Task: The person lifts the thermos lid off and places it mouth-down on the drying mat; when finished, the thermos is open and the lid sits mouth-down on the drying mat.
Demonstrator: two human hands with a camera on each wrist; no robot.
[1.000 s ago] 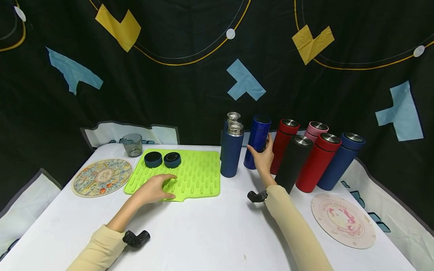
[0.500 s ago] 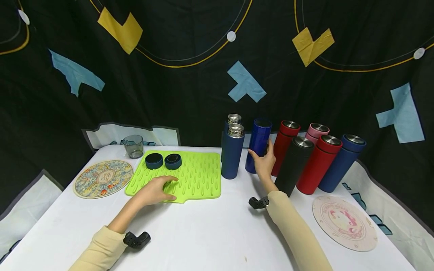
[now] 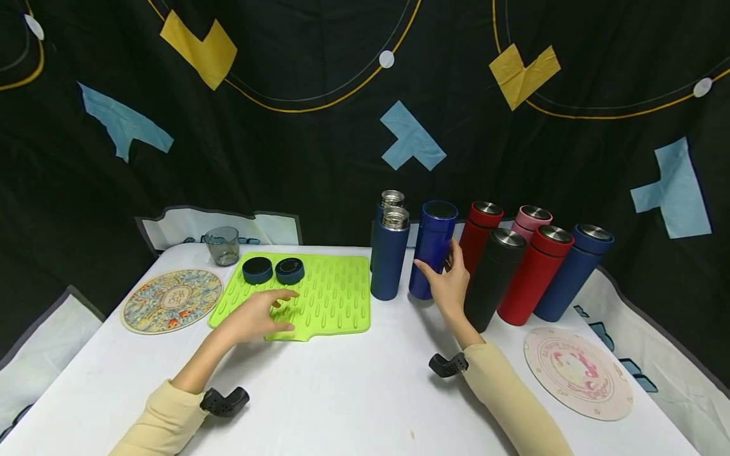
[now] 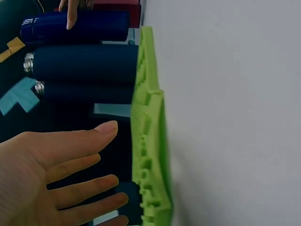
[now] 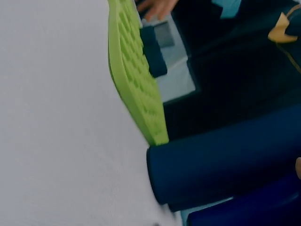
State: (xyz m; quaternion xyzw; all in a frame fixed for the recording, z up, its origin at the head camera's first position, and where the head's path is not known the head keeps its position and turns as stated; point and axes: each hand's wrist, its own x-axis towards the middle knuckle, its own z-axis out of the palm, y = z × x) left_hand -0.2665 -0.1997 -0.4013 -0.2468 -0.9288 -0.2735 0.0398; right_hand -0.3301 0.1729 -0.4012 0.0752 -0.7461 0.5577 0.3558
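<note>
In the head view my right hand (image 3: 449, 285) grips a glossy blue thermos bottle (image 3: 431, 247), thumb on its left side and fingers round the right. The bottle is nearly upright; whether its base touches the table I cannot tell. Just left of it stand two dark navy thermos bottles (image 3: 390, 263) with bare steel necks, one behind the other. My left hand (image 3: 256, 316) hovers at the near edge of a green drying mat (image 3: 336, 297), thumb and fingers spread and holding nothing, as the left wrist view also shows. Two navy lids (image 3: 257, 270) lie on the mat.
Right of my right hand stand capped bottles: a black one (image 3: 495, 278), two red ones (image 3: 536, 275), a pink one (image 3: 530, 220) and a navy one (image 3: 573, 272). A glass cup (image 3: 223, 246) and patterned round mat (image 3: 172, 301) are left; a pink round mat (image 3: 577, 373) is right.
My right hand has drawn the glossy blue bottle a little nearer to me. The left hand has stayed almost in place over the mat's edge.
</note>
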